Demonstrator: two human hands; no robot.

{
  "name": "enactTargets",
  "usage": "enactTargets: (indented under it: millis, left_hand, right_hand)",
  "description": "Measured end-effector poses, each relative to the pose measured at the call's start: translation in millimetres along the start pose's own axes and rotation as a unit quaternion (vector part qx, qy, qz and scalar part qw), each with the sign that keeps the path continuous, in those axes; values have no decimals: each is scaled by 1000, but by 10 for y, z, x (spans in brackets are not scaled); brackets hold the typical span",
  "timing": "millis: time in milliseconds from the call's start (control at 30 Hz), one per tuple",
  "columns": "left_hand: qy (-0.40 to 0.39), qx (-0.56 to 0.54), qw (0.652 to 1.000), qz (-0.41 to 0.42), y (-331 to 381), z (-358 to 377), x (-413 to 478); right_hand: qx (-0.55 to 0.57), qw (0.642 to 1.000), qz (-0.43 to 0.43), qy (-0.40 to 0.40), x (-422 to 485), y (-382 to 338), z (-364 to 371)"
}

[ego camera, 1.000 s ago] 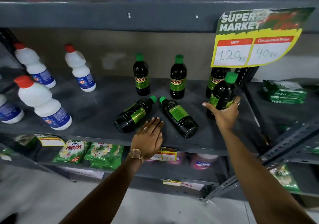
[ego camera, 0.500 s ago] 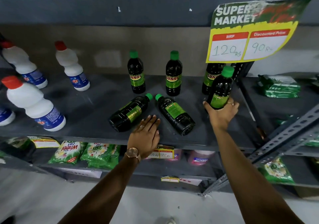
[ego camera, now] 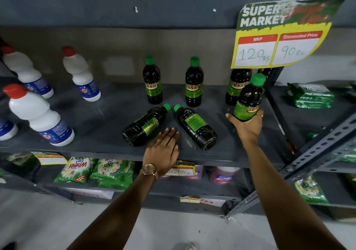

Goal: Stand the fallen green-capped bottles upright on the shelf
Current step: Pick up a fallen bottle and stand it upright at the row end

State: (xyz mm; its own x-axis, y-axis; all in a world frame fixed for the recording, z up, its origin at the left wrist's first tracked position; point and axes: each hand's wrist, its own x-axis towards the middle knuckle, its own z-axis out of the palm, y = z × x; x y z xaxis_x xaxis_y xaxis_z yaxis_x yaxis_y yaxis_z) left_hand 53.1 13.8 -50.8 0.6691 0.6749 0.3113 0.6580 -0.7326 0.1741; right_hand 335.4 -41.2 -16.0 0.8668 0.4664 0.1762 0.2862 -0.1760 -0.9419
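Two dark green-capped bottles lie on their sides on the grey shelf (ego camera: 96,122): the left one (ego camera: 144,126) and the right one (ego camera: 196,127), caps nearly meeting. My left hand (ego camera: 163,149) rests flat on the shelf's front edge between them, fingers apart, holding nothing. My right hand (ego camera: 246,126) grips the base of a fourth bottle (ego camera: 248,99), held upright at the shelf's right end. Three more bottles stand upright behind: one (ego camera: 152,82), a second (ego camera: 194,84), and a third (ego camera: 236,88) partly hidden by the held bottle.
White red-capped bottles (ego camera: 40,116) stand on the shelf's left part. A yellow-green price sign (ego camera: 277,35) hangs from the shelf above, right over the held bottle. Green packets (ego camera: 310,95) lie on the neighbouring rack; detergent bags (ego camera: 77,169) fill the shelf below.
My right hand has lifted the gripped bottle slightly and turned it, so its label now shows. My left hand stays on the shelf edge.
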Motion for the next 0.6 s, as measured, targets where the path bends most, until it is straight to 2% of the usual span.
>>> enactTargets:
  millis: [100, 233, 300, 600]
  left_hand:
    - [1, 0, 1000, 0, 1, -4, -5]
    - [-2, 5, 1000, 1, 12, -21, 9]
    - [0, 4, 1000, -1, 11, -24, 9]
    - [5, 1, 1000, 6, 25, -53, -10]
  right_hand:
    - [5, 1000, 3, -24, -12, 118, -85]
    - [-13, 999, 9, 33, 15, 50, -28]
    - [-47, 998, 5, 37, 7, -8, 3]
    - [-21, 998, -19, -61, -58, 64, -219]
